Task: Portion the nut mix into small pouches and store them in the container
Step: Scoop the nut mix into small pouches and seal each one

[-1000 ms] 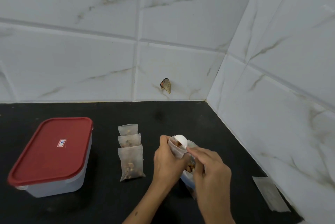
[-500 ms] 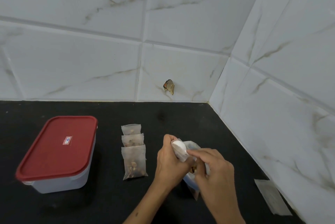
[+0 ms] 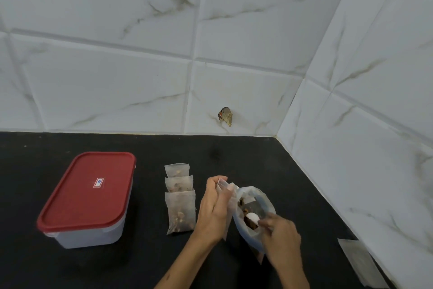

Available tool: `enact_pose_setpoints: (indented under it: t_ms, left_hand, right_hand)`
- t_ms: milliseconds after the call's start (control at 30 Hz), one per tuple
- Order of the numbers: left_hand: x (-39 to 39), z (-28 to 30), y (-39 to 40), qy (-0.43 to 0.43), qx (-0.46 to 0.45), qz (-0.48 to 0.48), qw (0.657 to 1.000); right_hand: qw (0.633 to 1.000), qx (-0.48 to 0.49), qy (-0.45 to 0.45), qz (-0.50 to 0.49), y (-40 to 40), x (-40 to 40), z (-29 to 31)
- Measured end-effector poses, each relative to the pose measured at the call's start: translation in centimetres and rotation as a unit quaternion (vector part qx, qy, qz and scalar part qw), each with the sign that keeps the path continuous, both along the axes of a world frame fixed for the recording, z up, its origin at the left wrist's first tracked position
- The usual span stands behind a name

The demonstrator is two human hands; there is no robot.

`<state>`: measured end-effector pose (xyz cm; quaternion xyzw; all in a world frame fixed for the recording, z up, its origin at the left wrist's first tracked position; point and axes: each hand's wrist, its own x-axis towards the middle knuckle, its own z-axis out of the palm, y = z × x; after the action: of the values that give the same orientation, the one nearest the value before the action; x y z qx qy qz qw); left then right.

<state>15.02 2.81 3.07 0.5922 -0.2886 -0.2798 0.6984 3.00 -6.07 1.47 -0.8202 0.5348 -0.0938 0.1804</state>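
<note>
- Left hand (image 3: 214,209) fingers curled, pinching small pouch (image 3: 228,204) at its top edge.
- Right hand (image 3: 280,230) fingers pinching white spoon (image 3: 251,218), dipped in nut-mix bag (image 3: 254,211), at 3 o'clock of pouch.
- Container (image 3: 86,197) lidded, at 9 o'clock, well apart.

Item: small rectangular sticker (image 3: 98,182), white with a red border, fixed near the middle of the red lid (image 3: 89,191) of the container (image 3: 91,236), toward the left edge of the black countertop (image 3: 234,153). Marking: one or two dark characters at centre, too blurred and small to read. Brand: not legible. Other print on lid, container walls, pouches or wall tiles: none readable. Legible numbers or signs: none.
</note>
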Motion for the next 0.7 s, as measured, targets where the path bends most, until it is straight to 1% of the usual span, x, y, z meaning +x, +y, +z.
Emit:
enact_pose_setpoints:
  t_ms: [33,67,100,133,167,200,233,300,333,467,500,533,567,633,667,700]
  left_hand:
    - [0.2,-0.3,-0.1,0.016,-0.006,0.010,1.000]
    - [0.4,-0.4,-0.1,0.035,-0.015,0.018,0.999]
    - [0.5,-0.7,-0.2,0.052,-0.022,0.026,0.998]
    - [0.5,-0.9,-0.1,0.067,-0.027,0.033,0.997]
    - [0.5,-1.0,-0.1,0.078,-0.030,0.039,0.996]
    - [0.5,-0.9,0.0,0.085,-0.028,0.043,0.995]
    - [0.4,-0.7,0.1,0.088,-0.027,0.043,0.995]
    - [0.2,-0.3,0.1,0.097,-0.026,0.043,0.994]
    - [0.2,-0.2,0.1,0.099,-0.023,0.042,0.994]
    - [1.0,0.2,0.8,0.085,-0.013,0.040,0.995]
    - [1.3,0.4,1.2,0.087,-0.018,0.029,0.996]
    - [1.8,0.5,1.5,0.081,-0.026,0.013,0.996]
    - [2.2,0.9,1.9,0.069,-0.036,-0.004,0.997]
    - [2.8,1.6,2.6,0.038,-0.050,-0.032,0.998]
    - [3.1,1.8,2.8,0.024,-0.053,-0.035,0.998]
    - [3.2,2.0,3.1,0.016,-0.057,-0.035,0.998]
  right_hand:
    - [1.000,-0.014,0.002,0.022,0.1,0.1,0.2]
    - [0.999,-0.032,-0.028,0.029,0.3,0.3,0.5]
    - [0.994,-0.047,-0.093,0.022,0.8,0.5,1.0]
    - [0.982,-0.052,-0.183,0.012,1.5,0.8,1.5]
    - [0.961,-0.037,-0.274,0.010,2.5,1.2,2.2]
    - [0.939,-0.003,-0.342,0.022,3.4,1.7,3.0]
    - [0.924,0.034,-0.377,0.041,4.2,2.2,3.6]
    - [0.923,0.076,-0.371,0.076,5.1,2.8,4.0]
    - [0.926,0.070,-0.360,0.085,5.2,3.1,3.9]
    - [0.923,-0.003,-0.378,0.075,4.7,3.7,3.7]
    - [0.921,-0.009,-0.382,0.072,4.5,3.7,4.0]
    - [0.914,0.008,-0.400,0.071,4.3,3.8,4.4]
    - [0.896,0.054,-0.434,0.071,4.1,3.8,5.0]
    - [0.848,0.159,-0.500,0.079,4.0,4.1,6.6]
    - [0.836,0.181,-0.511,0.085,3.8,4.3,7.1]
    - [0.834,0.185,-0.512,0.090,3.7,4.4,7.3]
